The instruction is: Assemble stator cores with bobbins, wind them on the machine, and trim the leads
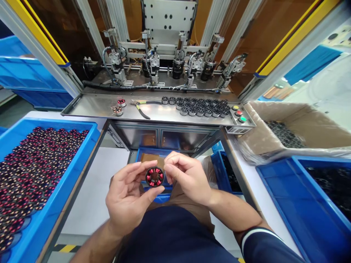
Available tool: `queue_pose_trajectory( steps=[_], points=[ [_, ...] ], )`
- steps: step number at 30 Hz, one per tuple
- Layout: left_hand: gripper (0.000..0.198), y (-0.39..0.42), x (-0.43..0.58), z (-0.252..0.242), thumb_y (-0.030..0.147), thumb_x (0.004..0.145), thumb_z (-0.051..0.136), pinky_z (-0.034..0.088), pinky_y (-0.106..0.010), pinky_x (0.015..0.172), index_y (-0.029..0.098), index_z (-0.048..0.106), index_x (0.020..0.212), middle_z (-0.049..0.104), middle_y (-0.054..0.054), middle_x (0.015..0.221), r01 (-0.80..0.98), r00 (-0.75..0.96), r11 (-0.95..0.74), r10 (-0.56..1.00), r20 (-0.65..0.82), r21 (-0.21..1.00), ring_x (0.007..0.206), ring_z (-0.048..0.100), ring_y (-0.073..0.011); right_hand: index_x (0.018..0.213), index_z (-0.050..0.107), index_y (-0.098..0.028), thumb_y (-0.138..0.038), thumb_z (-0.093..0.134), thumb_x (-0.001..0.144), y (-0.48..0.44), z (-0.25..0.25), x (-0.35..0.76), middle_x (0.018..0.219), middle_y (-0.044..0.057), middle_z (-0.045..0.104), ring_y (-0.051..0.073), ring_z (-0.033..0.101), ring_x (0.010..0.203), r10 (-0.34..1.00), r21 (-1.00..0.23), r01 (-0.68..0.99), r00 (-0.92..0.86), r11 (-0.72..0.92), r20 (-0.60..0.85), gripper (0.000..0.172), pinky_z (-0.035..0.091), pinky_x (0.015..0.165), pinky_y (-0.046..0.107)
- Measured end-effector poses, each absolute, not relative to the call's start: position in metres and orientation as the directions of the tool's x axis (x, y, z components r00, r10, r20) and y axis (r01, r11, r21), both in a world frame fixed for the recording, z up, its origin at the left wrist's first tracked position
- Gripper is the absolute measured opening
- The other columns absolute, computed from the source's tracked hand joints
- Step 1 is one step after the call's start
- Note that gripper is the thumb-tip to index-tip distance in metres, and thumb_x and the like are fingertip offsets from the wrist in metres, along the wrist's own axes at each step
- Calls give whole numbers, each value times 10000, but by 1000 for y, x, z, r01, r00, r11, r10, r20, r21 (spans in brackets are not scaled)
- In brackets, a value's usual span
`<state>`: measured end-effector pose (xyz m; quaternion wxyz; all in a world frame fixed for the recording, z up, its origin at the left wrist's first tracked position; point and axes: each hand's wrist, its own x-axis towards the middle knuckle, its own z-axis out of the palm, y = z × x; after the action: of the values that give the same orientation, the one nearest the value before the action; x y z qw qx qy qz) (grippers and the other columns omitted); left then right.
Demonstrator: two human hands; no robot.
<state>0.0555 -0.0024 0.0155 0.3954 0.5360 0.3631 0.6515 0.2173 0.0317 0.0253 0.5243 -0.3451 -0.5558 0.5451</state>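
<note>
I hold a small round wound stator (154, 176), black with red copper coils, in front of my lap. My left hand (126, 197) pinches it between thumb and fingers from the left and below. My right hand (186, 177) is curled, its fingertips pressed against the stator's right edge. On the steel shelf (90, 106) of the winding machine ahead lie two more wound stators (119, 106), a pair of cutters (140, 107) and a cluster of several bare black cores (197, 106).
A blue bin (49, 215) full of wound red stators stands at my left. At right are a cardboard box (301, 124) with black parts and a blue bin (307, 204). Yellow, red and green buttons (238, 113) sit on the shelf's right end. Winding heads (175, 62) stand behind.
</note>
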Motion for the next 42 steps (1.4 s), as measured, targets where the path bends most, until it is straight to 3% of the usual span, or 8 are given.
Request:
queue_pose_trajectory(
  steps=[19, 23, 26, 30, 34, 37, 39, 42],
  points=[
    [641, 0, 47, 15, -21, 664, 820, 618, -227, 788, 258, 609, 1201, 771, -28, 1126, -165, -72, -377, 926, 370, 911, 979, 741, -175, 761, 623, -141, -360, 696, 881, 33, 21, 216, 680, -16, 579, 74, 548, 527, 930, -977, -213, -357, 5, 83, 261, 480, 513, 211],
    [645, -3, 48, 13, -54, 671, 798, 616, -268, 840, 280, 617, 1193, 772, -17, 1119, -176, -60, -400, 916, 396, 899, 1024, 732, -190, 752, 618, -150, -261, 633, 926, 35, 24, 217, 688, -2, 580, 88, 554, 551, 905, -947, -131, -283, 292, 318, 207, 488, 515, 222],
    [633, -2, 43, 12, 1, 693, 813, 591, -370, 942, 319, 613, 1202, 788, -1, 1050, -307, 15, -360, 924, 382, 881, 1109, 706, -235, 819, 647, -156, -167, 619, 923, 38, 34, 222, 723, 35, 635, 128, 604, 664, 719, -735, 50, -263, 677, 644, 108, 536, 602, 256],
    [610, 8, 35, 17, 476, 706, 834, 556, -435, 986, 293, 622, 1249, 758, -69, 1154, -584, 264, -12, 943, 203, 812, 1180, 664, -314, 930, 640, -155, -151, 609, 930, 40, 53, 234, 785, 74, 675, 147, 650, 719, 469, -445, 162, -438, 881, 767, 31, 565, 614, 246],
    [652, 15, 37, 15, 711, 874, 473, 598, -330, 690, 123, 698, 1042, 769, -171, 948, -433, 718, 481, 695, -31, 762, 804, 757, -259, 969, 640, -149, -151, 579, 941, 39, 69, 243, 797, 92, 688, 149, 667, 692, 315, -274, 162, -598, 948, 737, 67, 573, 591, 240],
    [549, 14, 44, 9, 634, 903, 514, 541, -245, 501, 116, 641, 1034, 744, -124, 725, -397, 813, 567, 583, -11, 722, 584, 727, -213, 984, 649, -138, -136, 606, 921, 37, 75, 245, 780, 97, 693, 164, 675, 691, 315, -269, 171, -638, 948, 702, 75, 581, 594, 262],
    [377, 12, 47, 7, 457, 883, 661, 543, -211, 506, 162, 591, 1106, 745, -76, 763, -500, 719, 496, 695, 21, 710, 608, 737, -190, 973, 660, -152, -117, 646, 892, 35, 75, 245, 776, 87, 696, 170, 685, 701, 390, -321, 226, -617, 920, 684, 90, 584, 601, 263],
    [367, 11, 47, 10, 271, 822, 759, 576, -227, 574, 229, 575, 1137, 747, -48, 945, -642, 560, 375, 825, 75, 669, 720, 760, -186, 941, 666, -176, -91, 656, 871, 32, 73, 243, 777, 71, 689, 162, 674, 673, 541, -429, 329, -533, 841, 651, 112, 561, 569, 256]
  ],
)
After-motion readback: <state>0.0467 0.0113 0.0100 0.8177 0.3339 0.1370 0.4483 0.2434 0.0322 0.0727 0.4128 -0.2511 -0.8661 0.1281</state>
